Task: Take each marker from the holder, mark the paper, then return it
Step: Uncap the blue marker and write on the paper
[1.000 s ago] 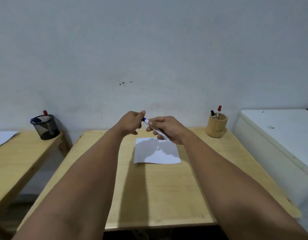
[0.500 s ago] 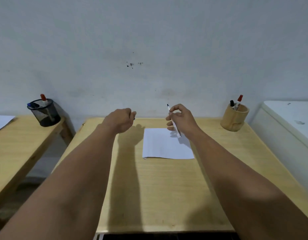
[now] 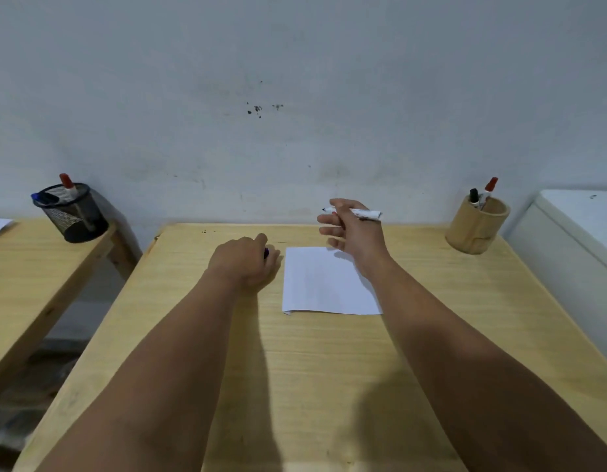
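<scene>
The uncapped white marker point(image 3: 358, 212) lay level in the right hand point(image 3: 354, 229), pinched high between thumb and forefinger with the other fingers spread loose, its dark tip pointing left above the far edge of the paper point(image 3: 325, 281); the sheet lay flat and blank on the wooden desk point(image 3: 329, 369); the left hand point(image 3: 244, 260) rested as a fist on the desk just left of the paper, closed on a small dark cap point(image 3: 266, 253); a bamboo holder point(image 3: 476, 224) with a black and a red marker stood at the far right corner; a black mesh cup point(image 3: 72, 212) sat on a neighbouring desk point(image 3: 29, 267) to the left.
</scene>
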Available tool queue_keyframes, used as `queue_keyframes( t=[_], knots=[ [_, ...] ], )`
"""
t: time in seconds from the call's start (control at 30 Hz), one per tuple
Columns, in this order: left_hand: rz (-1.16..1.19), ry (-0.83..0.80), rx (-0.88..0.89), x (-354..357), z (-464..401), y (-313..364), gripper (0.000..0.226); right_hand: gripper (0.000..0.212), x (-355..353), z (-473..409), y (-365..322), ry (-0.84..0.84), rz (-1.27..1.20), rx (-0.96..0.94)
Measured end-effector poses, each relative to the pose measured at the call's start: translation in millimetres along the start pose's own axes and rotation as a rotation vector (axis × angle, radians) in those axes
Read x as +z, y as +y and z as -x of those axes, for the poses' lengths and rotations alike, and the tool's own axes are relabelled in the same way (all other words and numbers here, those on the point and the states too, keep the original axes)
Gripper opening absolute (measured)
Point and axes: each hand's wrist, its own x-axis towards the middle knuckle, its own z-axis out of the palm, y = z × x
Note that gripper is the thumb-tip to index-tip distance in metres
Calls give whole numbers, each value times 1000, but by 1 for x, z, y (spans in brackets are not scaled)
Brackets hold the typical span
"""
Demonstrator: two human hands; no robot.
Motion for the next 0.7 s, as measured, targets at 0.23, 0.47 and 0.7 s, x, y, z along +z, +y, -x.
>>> queue_keyframes(
  t=[0.23, 0.47, 0.7],
  knots=[
    [153, 218, -86, -2, 44, -3, 34, 45, 15, 49, 50, -240, 1041, -415],
    [272, 348, 156, 16, 79, -1, 32, 57, 14, 73, 73, -279, 1099, -409],
    [246, 185, 162, 27, 90, 8, 66, 38, -3, 78, 63, -300, 973, -327]
  ],
)
